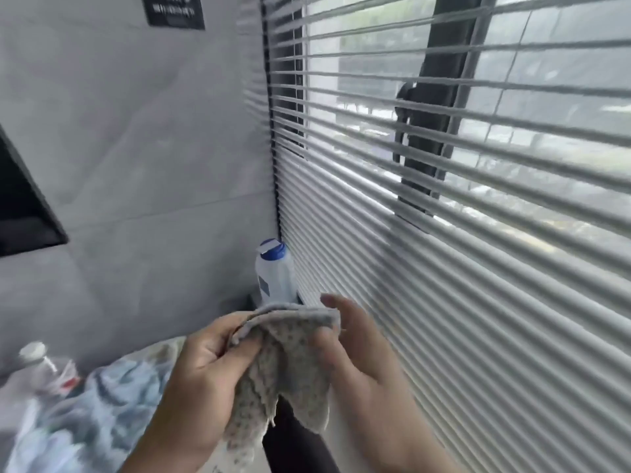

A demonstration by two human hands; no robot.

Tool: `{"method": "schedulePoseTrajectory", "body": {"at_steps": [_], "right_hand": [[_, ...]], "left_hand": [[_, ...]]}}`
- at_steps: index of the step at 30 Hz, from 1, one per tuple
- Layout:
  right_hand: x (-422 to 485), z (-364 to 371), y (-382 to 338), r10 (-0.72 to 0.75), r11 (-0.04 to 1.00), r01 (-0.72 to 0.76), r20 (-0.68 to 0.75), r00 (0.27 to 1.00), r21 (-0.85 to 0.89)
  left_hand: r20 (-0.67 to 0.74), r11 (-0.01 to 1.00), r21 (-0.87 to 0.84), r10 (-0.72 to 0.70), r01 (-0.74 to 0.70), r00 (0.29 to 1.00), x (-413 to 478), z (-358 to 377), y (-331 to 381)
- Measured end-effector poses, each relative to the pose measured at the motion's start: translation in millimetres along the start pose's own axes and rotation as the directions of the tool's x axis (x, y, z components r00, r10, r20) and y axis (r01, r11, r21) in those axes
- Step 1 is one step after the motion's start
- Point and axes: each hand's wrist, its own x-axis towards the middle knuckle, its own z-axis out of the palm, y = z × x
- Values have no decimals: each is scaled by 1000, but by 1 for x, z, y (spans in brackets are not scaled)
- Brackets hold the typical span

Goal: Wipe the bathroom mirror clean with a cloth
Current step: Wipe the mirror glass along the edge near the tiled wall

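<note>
Home bathroom or washroom corner, it seems. Grey tiled wall with thin grout lines, small black sign near top, text blurred. Big window with white horizontal blinds, greenery outside. White plastic bottle with blue cap standing in corner by blinds. Crumpled blue-white fabric and small pump bottle lower left.
</note>
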Motion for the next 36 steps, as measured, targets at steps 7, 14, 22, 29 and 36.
{"method": "schedulePoseTrajectory", "body": {"at_steps": [7, 14, 22, 29, 36], "right_hand": [[61, 57, 24, 16, 986, -34, -108, 994, -164], [124, 115, 13, -14, 934, 16, 9, 1000, -358], [168, 136, -8, -105, 967, 153, 227, 968, -205], [191, 150, -4, -227, 930, 301, 317, 921, -209], [196, 132, 10, -325, 923, 386, 522, 789, -8]], "left_hand": [[-30, 993, 40, -106, 107, 994, 49, -72, -4], [-131, 987, 142, -64, 82, 989, 73, -145, -5], [-124, 933, 347, -59, 99, 991, 93, -168, 28], [-201, 905, 388, -104, 176, 974, 106, -175, 42], [-326, 990, 138, 20, 27, 945, 122, -174, 36]]}}
